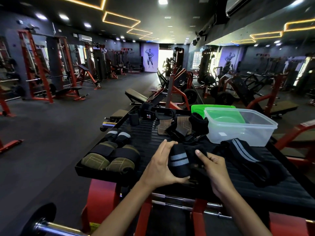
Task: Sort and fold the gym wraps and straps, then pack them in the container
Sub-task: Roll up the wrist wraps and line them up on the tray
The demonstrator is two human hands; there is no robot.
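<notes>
At six o'clock on the black ribbed bench (150,133), both hands' fingers (167,145) are clamped on the black grey-striped elastic wrap (179,160); rolling it tight with edges aligned should help it fit the clear plastic container (259,132) at two o'clock.

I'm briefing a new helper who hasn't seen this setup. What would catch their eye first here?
First, the two bare hands in the near centre: the left hand and right hand grip a rolled black wrap with two grey stripes. Behind them to the right stands an empty clear plastic container, its green lid behind it. On the platform's left edge lie rolled olive and black wraps.
</notes>
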